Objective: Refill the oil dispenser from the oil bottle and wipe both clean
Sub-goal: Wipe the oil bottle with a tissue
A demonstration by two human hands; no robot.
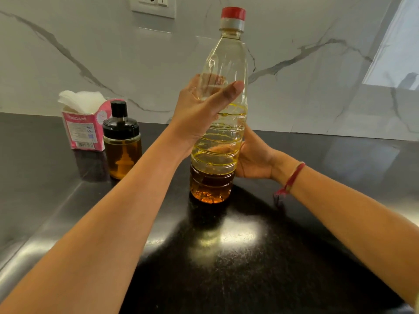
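A tall clear plastic oil bottle [223,64] with a red cap stands upright on the black counter [249,257], with oil filling its lower part. My left hand [199,112] grips the bottle's middle, thumb across the front. Low on the bottle's right side, my right hand [254,159] wraps around it, with a red thread at the wrist. The glass oil dispenser [122,143] with a black lid stands to the left, holding amber oil and touched by neither hand.
A pink tissue box [82,123] with white tissues sticking out stands behind the dispenser, by the marble wall. A wall socket [153,5] is above. The glossy counter stretches to the right and toward me.
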